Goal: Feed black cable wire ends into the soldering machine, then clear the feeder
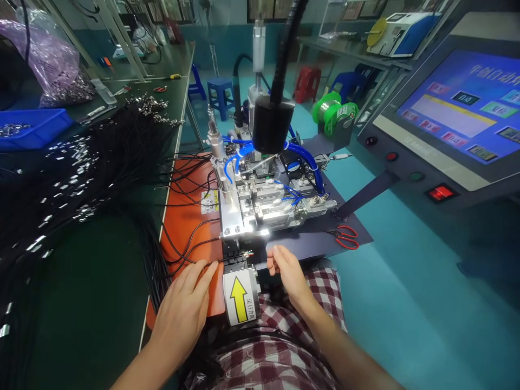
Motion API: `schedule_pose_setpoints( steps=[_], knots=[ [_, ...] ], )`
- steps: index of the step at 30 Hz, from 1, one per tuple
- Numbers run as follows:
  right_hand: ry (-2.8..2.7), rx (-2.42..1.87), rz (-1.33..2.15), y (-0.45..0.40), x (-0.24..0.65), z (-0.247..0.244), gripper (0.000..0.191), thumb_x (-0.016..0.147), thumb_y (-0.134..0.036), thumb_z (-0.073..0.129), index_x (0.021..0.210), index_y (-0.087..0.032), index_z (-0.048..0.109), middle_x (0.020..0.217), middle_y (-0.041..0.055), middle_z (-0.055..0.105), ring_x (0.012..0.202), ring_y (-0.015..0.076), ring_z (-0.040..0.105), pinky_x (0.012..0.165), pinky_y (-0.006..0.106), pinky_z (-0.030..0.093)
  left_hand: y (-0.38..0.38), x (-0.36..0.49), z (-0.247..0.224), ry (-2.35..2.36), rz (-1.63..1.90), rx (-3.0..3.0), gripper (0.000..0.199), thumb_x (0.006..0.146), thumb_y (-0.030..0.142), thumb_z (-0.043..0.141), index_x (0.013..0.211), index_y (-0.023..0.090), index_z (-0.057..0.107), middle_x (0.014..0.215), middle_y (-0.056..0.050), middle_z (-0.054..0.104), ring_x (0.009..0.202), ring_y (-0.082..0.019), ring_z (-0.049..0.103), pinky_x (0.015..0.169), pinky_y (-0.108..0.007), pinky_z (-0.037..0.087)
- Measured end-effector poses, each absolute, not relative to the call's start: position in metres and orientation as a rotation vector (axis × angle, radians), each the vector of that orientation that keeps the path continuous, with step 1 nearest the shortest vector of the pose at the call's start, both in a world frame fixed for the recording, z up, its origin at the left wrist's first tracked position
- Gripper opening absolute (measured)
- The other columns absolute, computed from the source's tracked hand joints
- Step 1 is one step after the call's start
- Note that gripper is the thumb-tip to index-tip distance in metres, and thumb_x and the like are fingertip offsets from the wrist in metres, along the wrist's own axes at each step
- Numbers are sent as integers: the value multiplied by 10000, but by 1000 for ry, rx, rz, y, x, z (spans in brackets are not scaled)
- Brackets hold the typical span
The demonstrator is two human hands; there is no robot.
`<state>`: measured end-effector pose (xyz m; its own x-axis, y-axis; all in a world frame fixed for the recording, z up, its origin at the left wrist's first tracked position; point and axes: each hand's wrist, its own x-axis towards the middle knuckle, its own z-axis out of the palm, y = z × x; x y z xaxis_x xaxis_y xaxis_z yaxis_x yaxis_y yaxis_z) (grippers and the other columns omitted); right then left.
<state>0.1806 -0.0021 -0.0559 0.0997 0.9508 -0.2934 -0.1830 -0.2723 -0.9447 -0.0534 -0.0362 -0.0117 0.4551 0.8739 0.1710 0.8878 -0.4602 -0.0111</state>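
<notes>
The left hand [182, 303] has its grip closed on 1 black cable [228, 260], whose bared wire ends [248, 254] reach across the black track [235, 267]. The right hand [289, 273] is just beside them, fingers curled; whether its grip holds anything I cannot tell. Several other cables [197, 227] already cross the orange board [182, 187] to the machine [276, 214], while a large heap [97, 157] lies on the desk [81, 292], seemingly yet to be fed.

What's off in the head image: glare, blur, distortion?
Head view: hot glare on the metal plate under the lamp; dark cable pile flecked with bright reflections, its shadowed parts losing detail; heading on the screen smeared; wide-angle stretch toward the edges, monitor tilted; right-hand fingers fairly clear.
</notes>
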Motion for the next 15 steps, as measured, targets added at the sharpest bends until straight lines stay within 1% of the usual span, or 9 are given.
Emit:
schedule_pose_setpoints(
  steps=[5, 8, 10, 11, 12, 14, 15],
  knots=[
    [-815, -1352, 1397, -7, 183, -58, 412, 802, -584, 519, 737, -178, 536, 586, -36, 523, 498, 103, 458, 539, 253, 357, -3, -50, -5, -1692, -193, -2633, 400, 908, 191, 333, 1257, 105, 509, 1253, -164, 513, 1135, -305, 474, 910, -445, 451],
    [-848, -1342, 1398, -9, 182, -53, 371, 825, -538, 518, 744, -176, 533, 597, -37, 518, 515, 100, 448, 555, 250, 358, 21, -54, 15, -1791, -276, -2758, 384, 919, 194, 302, 1228, 132, 521, 1281, -136, 490, 1184, -267, 445, 957, -405, 418],
    [-859, -1342, 1403, -10, 183, -47, 347, 844, -507, 510, 739, -177, 527, 602, -40, 509, 522, 97, 437, 559, 246, 351, 22, -61, 32, -1812, -379, -2902, 359, 924, 193, 295, 1200, 187, 524, 1293, -94, 472, 1141, -209, 482, 942, -342, 421],
    [-861, -1345, 1406, -11, 185, -44, 338, 852, -495, 504, 737, -178, 525, 604, -41, 504, 525, 95, 432, 559, 244, 347, 16, -64, 40, -1790, -380, -2997, 326, 919, 190, 313, 1144, 211, 548, 1253, -75, 492, 1095, -190, 506, 914, -318, 429],
    [-860, -1347, 1412, -13, 186, -41, 331, 861, -483, 498, 733, -179, 520, 607, -43, 498, 527, 94, 426, 559, 242, 343, 7, -68, 46, -1722, -310, -3108, 281, 906, 185, 343, 1046, 222, 584, 1172, -61, 530, 1036, -183, 527, 873, -304, 437],
    [-857, -1348, 1427, -14, 190, -35, 319, 874, -464, 489, 726, -182, 509, 612, -44, 488, 536, 93, 419, 559, 239, 338, -15, -73, 55, -1573, -50, -3238, 248, 865, 142, 389, 835, 229, 619, 1008, -46, 574, 943, -193, 537, 818, -319, 426],
    [-855, -1344, 1435, -15, 192, -33, 314, 879, -456, 485, 723, -184, 503, 614, -45, 483, 540, 93, 418, 557, 237, 336, -25, -74, 58, -1562, 11, -3231, 244, 840, 116, 405, 770, 223, 613, 962, -52, 572, 921, -203, 529, 801, -332, 417]
  ],
)
